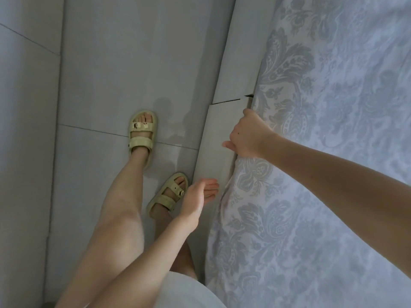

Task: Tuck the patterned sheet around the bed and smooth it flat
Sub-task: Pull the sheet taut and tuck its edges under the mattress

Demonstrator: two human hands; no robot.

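The patterned sheet [333, 130], pale blue-grey with a leafy damask print, covers the bed along the right side of the head view. My right hand [249, 135] is at the sheet's left edge, fingers curled down between the sheet and the grey bed frame [222, 127], gripping the edge. My left hand [198, 196] hovers lower down beside the same edge, fingers apart and slightly curled, holding nothing and just short of the fabric. Below my right hand the sheet's edge bulges loosely over the frame.
Grey tiled floor [111, 74] runs along the left of the bed. My two feet in pale yellow sandals [142, 132] stand on it close to the frame. A seam and small gap [244, 97] break the bed frame panel just above my right hand.
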